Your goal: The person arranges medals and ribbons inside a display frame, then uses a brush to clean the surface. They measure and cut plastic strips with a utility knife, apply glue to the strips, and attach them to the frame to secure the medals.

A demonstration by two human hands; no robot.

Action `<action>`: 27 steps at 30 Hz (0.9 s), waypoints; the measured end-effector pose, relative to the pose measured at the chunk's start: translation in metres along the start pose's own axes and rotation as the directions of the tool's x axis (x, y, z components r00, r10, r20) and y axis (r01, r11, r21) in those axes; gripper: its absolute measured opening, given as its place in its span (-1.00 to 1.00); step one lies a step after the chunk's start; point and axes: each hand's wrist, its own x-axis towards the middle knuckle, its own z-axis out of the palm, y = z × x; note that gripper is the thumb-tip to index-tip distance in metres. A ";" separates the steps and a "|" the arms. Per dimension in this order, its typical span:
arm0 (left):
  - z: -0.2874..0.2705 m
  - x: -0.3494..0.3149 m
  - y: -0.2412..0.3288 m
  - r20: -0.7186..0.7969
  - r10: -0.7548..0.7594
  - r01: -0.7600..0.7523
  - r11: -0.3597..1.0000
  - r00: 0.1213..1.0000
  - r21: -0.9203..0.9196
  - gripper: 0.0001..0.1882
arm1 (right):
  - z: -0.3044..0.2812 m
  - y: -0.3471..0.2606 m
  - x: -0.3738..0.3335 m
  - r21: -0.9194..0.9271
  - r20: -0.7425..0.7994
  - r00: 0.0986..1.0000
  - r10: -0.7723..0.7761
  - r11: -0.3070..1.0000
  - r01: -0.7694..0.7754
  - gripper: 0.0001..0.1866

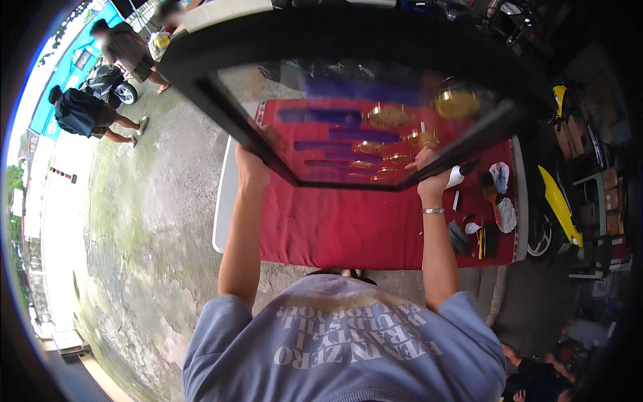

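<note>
A large black display frame [362, 40] with a clear pane is raised, tilted, over the table. My left hand [252, 164] grips its left side bar, the fingers partly hidden behind it. On the right side, my right hand [433, 179] holds the lower bar, and some fingers show through the pane. Several gold medals [388, 115] with dark blue ribbons [318, 116] appear in rows within the pane. They look doubled and blurred, and I cannot tell whether they lie inside the frame or behind it. Beside my right hand is a white-and-black object [457, 175].
Under the frame stands a table with a red cloth [335, 228]. At its right lie a brush [493, 194], crumpled white cloths [507, 214], a grey cloth [457, 238] and a yellow tool [481, 242]. People [87, 110] and a motorbike [107, 84] are at far left; yellow panels [561, 204] stand right.
</note>
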 end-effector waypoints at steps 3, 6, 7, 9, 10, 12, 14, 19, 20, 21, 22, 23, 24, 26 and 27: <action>-0.021 -0.014 0.011 0.118 -0.047 0.079 0.956 0.992 -0.281 -0.58 | 0.041 -0.002 0.014 0.237 -0.723 0.685 0.092 0.964 0.121 -0.48; 0.001 -0.041 0.035 0.243 -0.193 0.199 0.980 0.951 -0.001 -0.51 | 0.022 -0.048 0.041 -0.175 0.481 0.876 -0.029 0.976 0.129 -0.25; -0.022 -0.044 0.031 0.263 -0.104 0.048 0.976 0.959 0.214 -0.45 | 0.033 -0.056 0.046 -0.146 0.497 0.863 -0.089 0.972 0.184 -0.18; -0.008 -0.069 0.045 0.061 -0.327 0.296 0.908 0.943 0.298 -0.40 | 0.052 -0.041 0.024 -0.132 0.231 0.959 -0.161 0.972 0.195 -0.15; 0.000 -0.082 0.055 -0.111 -0.505 0.515 0.813 0.856 0.271 -0.43 | 0.050 -0.038 0.021 -0.192 0.236 0.953 -0.190 0.952 0.237 -0.16; 0.016 -0.095 0.057 -0.291 -0.659 0.718 0.666 0.693 0.202 -0.47 | 0.051 -0.050 0.022 -0.268 0.228 0.950 -0.214 0.924 0.273 -0.23; 0.010 -0.106 0.044 -0.074 -0.614 0.617 0.771 0.786 0.156 -0.40 | 0.054 -0.057 0.021 -0.351 0.258 0.927 -0.272 0.867 0.352 -0.30; -0.001 -0.132 0.017 -0.041 -0.384 0.385 0.923 0.923 0.026 -0.20 | 0.067 -0.030 -0.016 -0.309 -0.032 0.999 0.040 0.950 -0.048 -0.63; -0.008 -0.129 0.016 -0.044 -0.380 0.381 0.924 0.924 0.033 -0.13 | 0.062 -0.023 -0.024 -0.145 -0.147 0.969 0.199 0.965 -0.221 -0.52; -0.012 -0.126 0.013 -0.058 -0.375 0.379 0.922 0.925 0.085 -0.12 | 0.061 -0.017 -0.034 0.038 -0.255 0.902 0.348 0.936 -0.351 -0.32; -0.017 -0.124 0.010 -0.073 -0.368 0.375 0.917 0.927 0.137 -0.11 | 0.057 -0.014 -0.038 0.064 -0.201 0.880 0.430 0.902 -0.426 -0.34; -0.020 -0.122 0.006 -0.088 -0.361 0.372 0.909 0.928 0.190 -0.09 | 0.053 -0.012 -0.041 0.088 -0.144 0.849 0.508 0.861 -0.500 -0.36; -0.023 -0.120 -0.003 -0.138 -0.372 0.393 0.901 0.918 0.183 -0.06 | 0.044 -0.010 -0.044 0.059 -0.098 0.846 0.525 0.851 -0.521 -0.38; -0.054 -0.118 -0.015 -0.178 -0.432 0.467 0.826 0.884 0.316 -0.04 | 0.041 0.001 -0.046 -0.014 -0.099 0.810 0.579 0.813 -0.582 -0.37; -0.061 -0.118 -0.022 -0.197 -0.468 0.507 0.778 0.861 0.371 -0.03 | 0.036 0.005 -0.049 -0.055 -0.111 0.787 0.607 0.787 -0.614 -0.37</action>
